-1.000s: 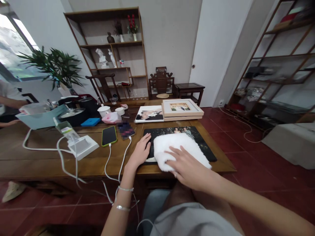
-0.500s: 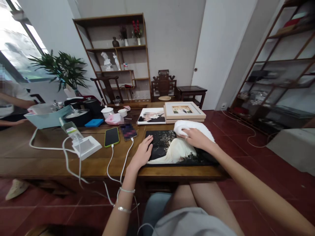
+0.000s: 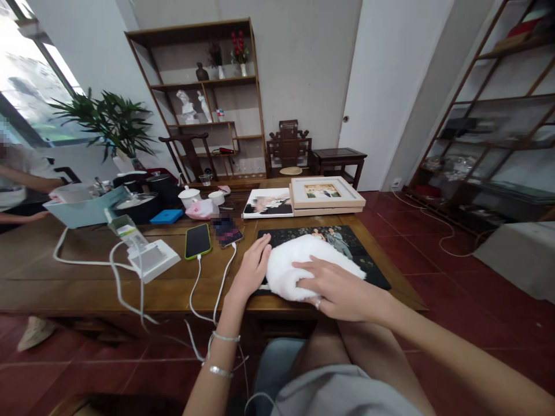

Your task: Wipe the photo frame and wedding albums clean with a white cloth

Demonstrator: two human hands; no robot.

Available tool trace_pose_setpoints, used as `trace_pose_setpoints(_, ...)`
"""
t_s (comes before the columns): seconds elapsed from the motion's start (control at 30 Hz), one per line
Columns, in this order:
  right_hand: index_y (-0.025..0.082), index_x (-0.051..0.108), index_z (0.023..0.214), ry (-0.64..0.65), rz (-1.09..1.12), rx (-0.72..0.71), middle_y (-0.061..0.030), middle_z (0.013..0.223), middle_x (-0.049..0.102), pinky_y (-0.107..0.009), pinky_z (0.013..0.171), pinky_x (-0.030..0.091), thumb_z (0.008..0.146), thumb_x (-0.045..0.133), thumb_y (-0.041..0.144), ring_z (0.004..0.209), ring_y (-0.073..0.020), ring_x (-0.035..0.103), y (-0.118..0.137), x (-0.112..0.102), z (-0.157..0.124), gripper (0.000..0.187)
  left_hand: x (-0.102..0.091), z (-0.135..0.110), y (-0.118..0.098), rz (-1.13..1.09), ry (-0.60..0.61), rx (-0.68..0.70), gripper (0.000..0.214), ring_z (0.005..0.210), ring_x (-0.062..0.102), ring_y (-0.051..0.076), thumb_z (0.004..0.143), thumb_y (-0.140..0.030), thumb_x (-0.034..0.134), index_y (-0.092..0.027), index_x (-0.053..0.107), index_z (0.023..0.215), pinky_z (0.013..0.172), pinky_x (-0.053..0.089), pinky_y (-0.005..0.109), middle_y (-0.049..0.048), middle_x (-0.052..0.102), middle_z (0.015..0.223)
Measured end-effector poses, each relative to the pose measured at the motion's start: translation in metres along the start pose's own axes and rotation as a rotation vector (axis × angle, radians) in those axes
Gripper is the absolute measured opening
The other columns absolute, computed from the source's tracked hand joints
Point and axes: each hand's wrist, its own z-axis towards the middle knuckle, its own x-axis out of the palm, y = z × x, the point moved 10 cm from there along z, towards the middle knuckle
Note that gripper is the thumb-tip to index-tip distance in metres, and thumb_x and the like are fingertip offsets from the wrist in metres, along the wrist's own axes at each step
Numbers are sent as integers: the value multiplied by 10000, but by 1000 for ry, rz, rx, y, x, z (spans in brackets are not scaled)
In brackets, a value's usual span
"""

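Note:
A dark photo panel [image 3: 368, 266] with a couple pictured on it lies flat at the front edge of the wooden table [image 3: 208, 289]. My right hand [image 3: 332, 283] grips a fluffy white cloth [image 3: 288, 263] and presses it on the panel's front left part, hiding much of the picture. Against the panel's left edge rests my left hand [image 3: 255, 260], fingers stretched out and close together, holding nothing.
Behind the panel lie a framed photo [image 3: 325, 195] and a white-edged photo print [image 3: 269, 203]. To the left are a green-cased phone [image 3: 198, 241], another phone [image 3: 228, 231], a white open box [image 3: 156, 260] and charging cables. A person [image 3: 26, 173] sits at far left.
My right hand has dragged the white cloth from the panel's back middle toward its front left, uncovering the pictured couple. My left hand stays at the left edge.

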Motion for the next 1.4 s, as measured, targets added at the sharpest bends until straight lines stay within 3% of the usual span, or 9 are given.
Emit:
trace_pose_setpoints(0.17,190,601,1014,-19,-104,282,-112,1026,618,-352,799,389,843,397,185,938,-253,556,-50,-13,-9,266,8,-2,0,39,70,18,373,1220,484,203,896,-312,401,-148,577,1181,1051,354,390,102,563,1275)
trace_pose_setpoints(0.33,157,602,1023,-15,-105,348,-128,965,656,-313,742,376,891,347,223,890,-258,590,-93,-17,37,295,10,-1,0,40,86,21,369,1207,497,213,882,-286,426,-116,597,1160,1046,362,377,122,572,1258)
trace_pose_setpoints(0.5,167,598,1052,-28,-70,282,-115,1030,657,-281,751,378,910,365,320,938,-236,590,-84,-12,101,313,6,0,-5,51,66,48,329,1143,552,228,870,-257,446,-135,621,1120,1009,399,394,111,615,1203)
trace_pose_setpoints(0.63,184,589,1072,-69,-62,280,-106,1054,648,-292,739,382,888,383,280,942,-238,582,-73,-7,114,292,5,0,-8,52,70,85,308,1094,582,231,869,-234,439,-154,635,1093,979,425,397,98,646,1151)
trace_pose_setpoints(0.73,184,584,1059,-97,-67,303,-93,1029,653,-289,744,375,856,396,212,927,-234,580,-86,-7,92,278,7,0,-3,53,71,57,331,1155,543,232,868,-259,439,-145,619,1122,1018,391,412,106,613,1207)
trace_pose_setpoints(0.97,143,587,952,-136,-132,437,-122,963,648,-310,753,364,855,341,150,869,-246,567,-152,-22,1,265,9,0,0,40,85,32,358,1205,499,217,869,-284,432,-142,603,1149,1044,368,404,107,577,1255)
trace_pose_setpoints(1.07,129,578,962,-150,-163,484,-140,973,638,-330,770,369,852,342,146,889,-263,561,-162,-27,-25,261,7,1,0,37,67,20,350,1198,506,214,865,-288,435,-163,608,1142,1040,373,410,93,583,1249)
trace_pose_setpoints(1.17,146,580,971,-140,-167,481,-126,1015,624,-343,814,375,839,356,130,938,-255,552,-143,-26,-43,261,7,1,1,37,65,14,360,1203,501,213,865,-290,431,-149,605,1147,1043,369,399,97,579,1254)
trace_pose_setpoints(1.4,231,582,1059,75,-11,432,-104,1344,453,-428,928,350,841,382,168,1231,-289,395,-48,-6,-91,302,9,1,1,50,62,29,357,1202,503,216,866,-273,425,-146,599,1151,1040,371,411,106,579,1252)
